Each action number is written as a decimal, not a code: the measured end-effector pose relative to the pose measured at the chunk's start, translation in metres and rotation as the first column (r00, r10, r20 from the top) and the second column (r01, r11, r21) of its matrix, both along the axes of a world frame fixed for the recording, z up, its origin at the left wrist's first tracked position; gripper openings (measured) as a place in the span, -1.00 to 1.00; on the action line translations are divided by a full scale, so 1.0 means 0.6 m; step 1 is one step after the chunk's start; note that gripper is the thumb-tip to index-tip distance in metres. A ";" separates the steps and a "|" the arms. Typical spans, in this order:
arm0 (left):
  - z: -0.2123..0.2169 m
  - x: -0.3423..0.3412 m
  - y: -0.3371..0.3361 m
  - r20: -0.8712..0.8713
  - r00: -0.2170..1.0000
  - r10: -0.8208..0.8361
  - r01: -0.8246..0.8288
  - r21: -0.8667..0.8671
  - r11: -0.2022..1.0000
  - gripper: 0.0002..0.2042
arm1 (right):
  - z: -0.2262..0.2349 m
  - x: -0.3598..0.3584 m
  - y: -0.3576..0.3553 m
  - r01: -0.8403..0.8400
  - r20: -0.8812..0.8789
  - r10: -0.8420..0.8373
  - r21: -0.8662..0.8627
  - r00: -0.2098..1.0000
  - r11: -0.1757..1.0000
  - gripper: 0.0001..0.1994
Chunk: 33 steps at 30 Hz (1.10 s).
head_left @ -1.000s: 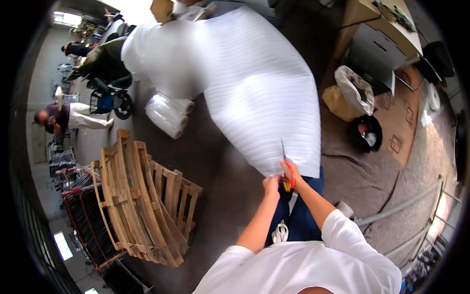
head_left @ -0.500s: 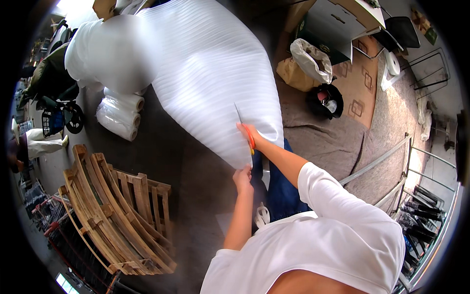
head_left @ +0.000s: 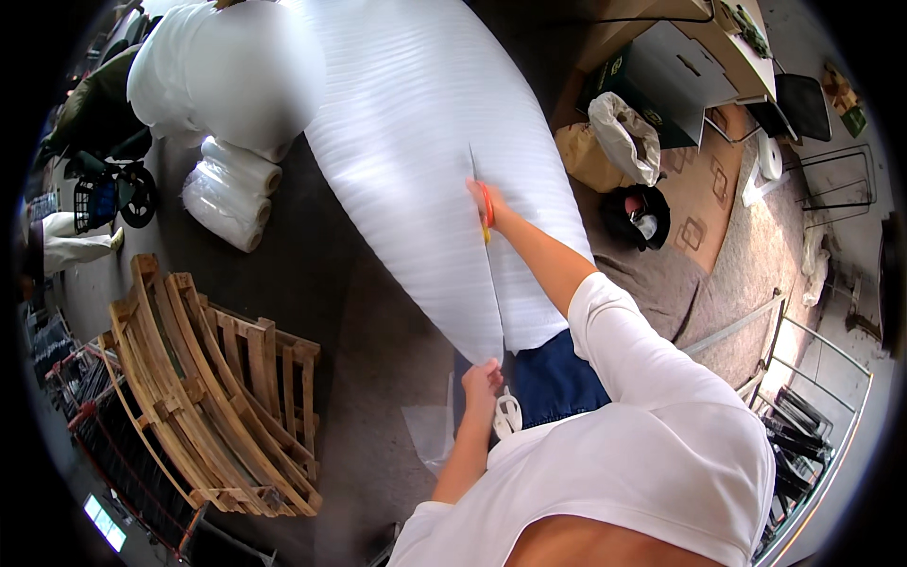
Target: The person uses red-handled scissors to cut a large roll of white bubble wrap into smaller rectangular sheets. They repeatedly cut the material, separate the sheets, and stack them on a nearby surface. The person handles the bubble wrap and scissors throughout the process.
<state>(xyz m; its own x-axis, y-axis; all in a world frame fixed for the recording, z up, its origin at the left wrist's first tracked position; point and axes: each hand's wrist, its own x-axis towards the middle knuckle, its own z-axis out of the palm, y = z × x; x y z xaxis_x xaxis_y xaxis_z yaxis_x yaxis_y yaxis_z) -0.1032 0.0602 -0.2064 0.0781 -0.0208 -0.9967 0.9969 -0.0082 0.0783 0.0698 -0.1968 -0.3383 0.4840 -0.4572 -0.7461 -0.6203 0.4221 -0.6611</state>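
A broad sheet of white ribbed foam (head_left: 416, 161) stretches away in front of me. My right hand (head_left: 500, 210) is closed round the orange and yellow handles of a pair of scissors (head_left: 487, 200), whose thin blades point away from me over the sheet. Behind the scissors a long slit runs through the foam to its near edge. At that edge, left of the slit, my left hand (head_left: 483, 377) pinches the corner of the sheet. Part of the blades may be hidden by the foam.
Wooden pallets (head_left: 222, 387) lean at the left, below plastic-wrapped white rolls (head_left: 231, 194). A large white roll (head_left: 227, 71) is at the far left. On the right are a black bin (head_left: 635, 217), a sack (head_left: 624, 142), a box (head_left: 661, 80) and a metal rail (head_left: 732, 326).
My right hand and the scissors have moved farther away, and the slit is longer. My left hand has drawn nearer to me with the foam corner. The whole view has shifted slightly.
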 end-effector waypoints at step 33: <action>-0.097 0.479 -0.488 0.117 0.783 0.611 -0.325 -0.761 0.562 -0.44 | 0.138 0.190 -0.208 -0.341 0.254 0.374 -0.166 0.892 0.925 -0.62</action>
<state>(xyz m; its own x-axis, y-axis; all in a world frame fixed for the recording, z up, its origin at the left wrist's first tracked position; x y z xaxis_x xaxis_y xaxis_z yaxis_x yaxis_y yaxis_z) 0.1844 -0.2329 -0.2645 0.5969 -0.5195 -0.6114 0.7416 0.6481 0.1733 0.1836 -0.3218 -0.2554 0.8094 -0.2879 -0.5119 -0.5006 0.1175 -0.8576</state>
